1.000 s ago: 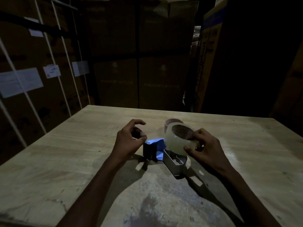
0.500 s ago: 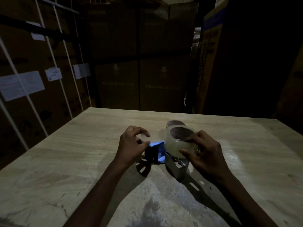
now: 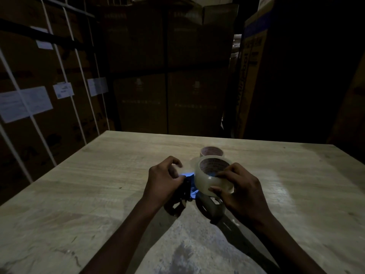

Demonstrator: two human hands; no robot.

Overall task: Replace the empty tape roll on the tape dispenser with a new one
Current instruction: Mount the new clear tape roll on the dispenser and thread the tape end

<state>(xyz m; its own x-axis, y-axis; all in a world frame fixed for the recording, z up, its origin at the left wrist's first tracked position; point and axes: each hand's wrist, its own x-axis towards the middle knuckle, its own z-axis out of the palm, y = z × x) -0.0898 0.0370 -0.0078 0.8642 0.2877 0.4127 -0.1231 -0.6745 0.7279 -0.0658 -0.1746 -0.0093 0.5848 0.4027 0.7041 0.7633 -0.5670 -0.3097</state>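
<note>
Gripping a clear, full tape roll (image 3: 212,177), the right hand (image 3: 240,189) holds it over the dispenser (image 3: 189,191) clasped by left-hand fingers (image 3: 178,177).

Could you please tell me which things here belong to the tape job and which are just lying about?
Job:
- clear full tape roll, in right hand
- black-and-blue tape dispenser, steadied by left hand
- bare cardboard core behind

Lying about:
- stacked brown cartons
- white paper labels

I am seeing the tape dispenser (image 3: 186,191) mostly hidden behind both hands and the new tape roll (image 3: 212,176); darkness is swallowing its details and the box labels (image 3: 25,103).
</note>
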